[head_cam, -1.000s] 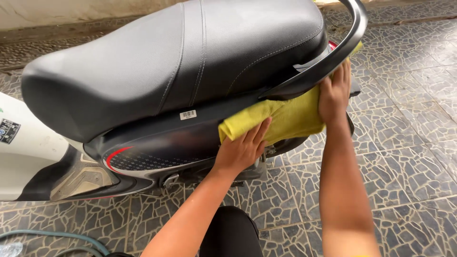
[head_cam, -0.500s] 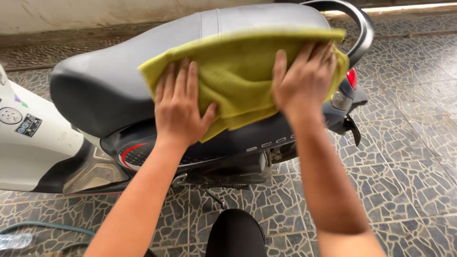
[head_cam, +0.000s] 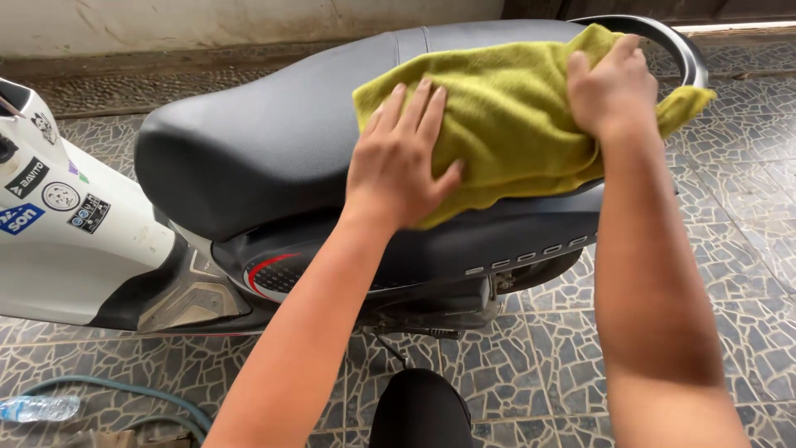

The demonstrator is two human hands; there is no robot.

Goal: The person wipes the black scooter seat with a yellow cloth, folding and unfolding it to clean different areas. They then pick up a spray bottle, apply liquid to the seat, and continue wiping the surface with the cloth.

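Yellow-green cloth [head_cam: 514, 124] spread over rear half of black scooter seat [head_cam: 265, 149], draped past seat's near edge and bunched at rear end by the grab rail [head_cam: 676, 41]. Left hand [head_cam: 402, 162] flat on cloth's front edge, fingers spread and extended, palm pressing down; no pinch, not gripping. Right hand [head_cam: 613, 87] on cloth near seat's rear end, fingers curled over fabric; looks like loose hold, can't tell how tight. Front half of seat bare. Dark side panel [head_cam: 431, 249] w/ red stripe below seat's near edge. White front body [head_cam: 75, 241] w/ stickers at left. Patterned stone tile floor [head_cam: 730, 249] under scooter. Green hose [head_cam: 124, 394] and clear plastic bottle [head_cam: 37, 408] on floor, bottom-left corner. Dark knee [head_cam: 419, 411] at bottom centre.
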